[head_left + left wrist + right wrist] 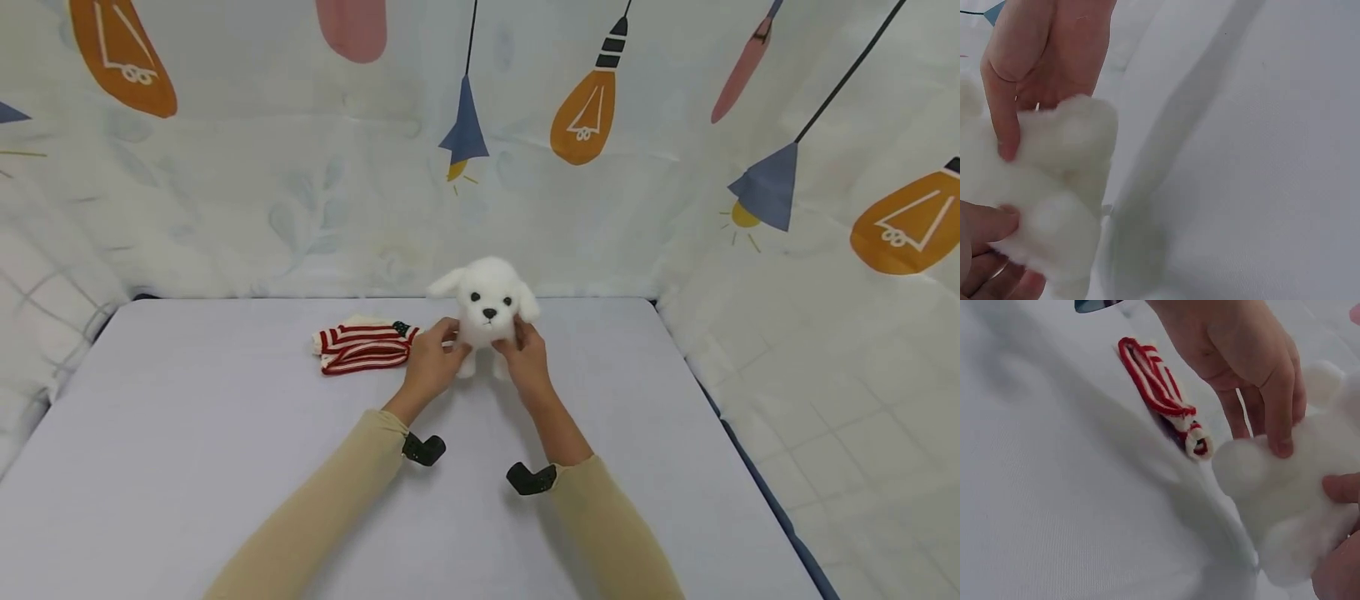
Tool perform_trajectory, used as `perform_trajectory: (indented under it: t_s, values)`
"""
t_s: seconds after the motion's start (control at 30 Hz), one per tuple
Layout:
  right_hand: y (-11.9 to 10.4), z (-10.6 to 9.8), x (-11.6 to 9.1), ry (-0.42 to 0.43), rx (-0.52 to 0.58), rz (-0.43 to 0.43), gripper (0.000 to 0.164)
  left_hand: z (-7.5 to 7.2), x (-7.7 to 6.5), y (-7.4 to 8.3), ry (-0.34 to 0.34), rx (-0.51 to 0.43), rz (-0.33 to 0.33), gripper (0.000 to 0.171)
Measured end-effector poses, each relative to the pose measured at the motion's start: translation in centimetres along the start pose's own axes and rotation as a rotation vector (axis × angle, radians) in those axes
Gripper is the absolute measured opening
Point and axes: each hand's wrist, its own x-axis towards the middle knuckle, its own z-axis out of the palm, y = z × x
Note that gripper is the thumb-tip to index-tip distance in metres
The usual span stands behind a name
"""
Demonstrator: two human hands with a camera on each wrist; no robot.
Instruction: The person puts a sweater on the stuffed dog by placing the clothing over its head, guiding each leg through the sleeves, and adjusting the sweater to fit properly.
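A white plush dog with floppy ears, black eyes and a black nose faces the head camera near the table's far edge. My left hand grips its body from the left side, thumb on the chest. On the opposite side my right hand grips it in the same way. Both thumbs press into the white fur in the left wrist view. Just left of my left hand lies a folded red-and-white striped knit garment with a dark patch; the right wrist view shows its rolled cuff.
The white table stretches out around the hands. Behind it hangs a pale curtain printed with lamps and bulbs, which also runs along the right side. A black wrist camera sits on the left wrist, another camera on the right.
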Motion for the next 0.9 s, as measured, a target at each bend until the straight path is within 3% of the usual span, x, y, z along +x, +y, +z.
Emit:
perform_trajectory:
  t_s: [0.17, 0.37, 0.6, 0.7, 0.9]
  values:
    - [-0.3, 0.6, 0.4, -0.032, 0.061, 0.005, 0.069, -0.1, 0.2, -0.5, 0.07, 0.038, 0.053, 0.02]
    - [-0.2, 0.2, 0.0, -0.052, 0.011, 0.018, 0.064, 0.2, 0.2, -1.3, 0.057, 0.135, 0.057, 0.014]
    - [0.6, 0.4, 0.1, -0.046, -0.084, -0.058, 0.065, 0.3, 0.4, -1.8, 0.094, 0.074, 0.094, 0.01]
    - [0.8, 0.7, -0.3, -0.016, -0.112, -0.055, 0.066, 0.2, 0.0, -2.0, 0.078, 0.033, 0.055, 0.011]
    - [2.1, 1.0, -1.9, 0.14, -0.122, -0.02, 0.056, -0.6, -0.8, -2.5, 0.022, 0.021, -0.014, 0.014]
